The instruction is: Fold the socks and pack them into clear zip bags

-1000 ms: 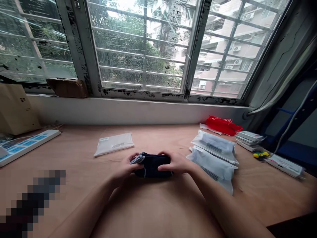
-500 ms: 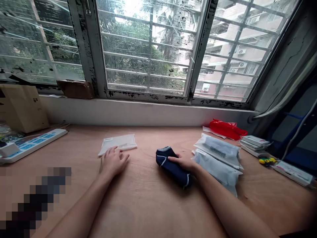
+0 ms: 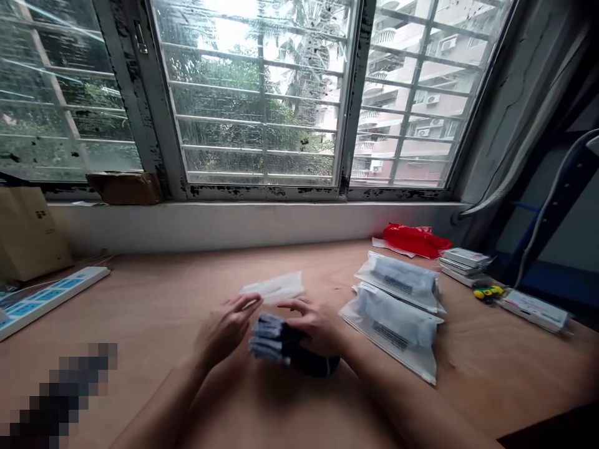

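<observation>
My right hand (image 3: 316,327) grips a folded bundle of navy socks (image 3: 304,358) from above. The bundle's layered, pale grey ends (image 3: 269,340) point left, towards my left hand. Just beyond the bundle, a flat translucent plastic bag (image 3: 281,287) lies on the table. My left hand (image 3: 229,327) has its fingers closed at the bag's near left edge, pinching it. The right index finger reaches out near the bag's front edge. Both hands and the bundle are somewhat blurred.
Two filled translucent bags (image 3: 397,318) lie to the right. Behind them is a red plastic bag (image 3: 416,240). Small white boxes (image 3: 465,259) and a yellow-and-black item (image 3: 487,292) sit further right. A power strip (image 3: 60,293) and cardboard box (image 3: 32,234) stand left.
The socks have moved left and turned, their layered ends now facing left. The plastic bag and my left hand have shifted right, towards the socks. The camera view has swung slightly.
</observation>
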Available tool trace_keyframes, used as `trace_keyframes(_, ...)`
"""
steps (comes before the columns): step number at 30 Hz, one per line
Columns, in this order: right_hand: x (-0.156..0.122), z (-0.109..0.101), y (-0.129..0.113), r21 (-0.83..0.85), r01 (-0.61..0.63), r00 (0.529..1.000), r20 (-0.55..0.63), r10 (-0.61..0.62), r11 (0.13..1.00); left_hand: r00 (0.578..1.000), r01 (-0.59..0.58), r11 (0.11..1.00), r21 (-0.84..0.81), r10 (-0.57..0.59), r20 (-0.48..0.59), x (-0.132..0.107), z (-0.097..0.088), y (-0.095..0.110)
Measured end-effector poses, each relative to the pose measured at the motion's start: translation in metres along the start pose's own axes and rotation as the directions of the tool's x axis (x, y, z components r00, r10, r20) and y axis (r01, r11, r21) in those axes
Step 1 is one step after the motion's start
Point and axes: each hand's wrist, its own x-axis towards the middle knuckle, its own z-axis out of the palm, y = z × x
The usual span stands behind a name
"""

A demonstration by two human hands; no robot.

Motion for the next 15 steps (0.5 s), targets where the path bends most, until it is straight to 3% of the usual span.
trace_keyframes(2,0.002,0.000,-0.004,-0.136,0.031,0.999,0.021,-0.028,0.990,0.994,-0.100,0.995,-0.004,0.100,-0.043,0.004,-0.001,0.014)
trace_keyframes(5,0.002,0.003,-0.004,-0.190,-0.045,0.999,0.013,0.049,0.981,0.985,-0.139,0.990,-0.010,0.137,-0.102,0.006,-0.004,0.023)
trace_keyframes(12,0.001,0.006,0.004,-0.045,-0.129,0.992,-0.020,0.128,0.991,0.988,0.141,0.990,-0.001,-0.141,-0.060,-0.002,-0.003,0.004)
trace_keyframes(15,0.001,0.010,0.006,0.013,-0.137,0.990,-0.029,0.137,0.991,0.985,0.165,0.986,0.029,-0.163,-0.055,-0.005,-0.002,-0.008)
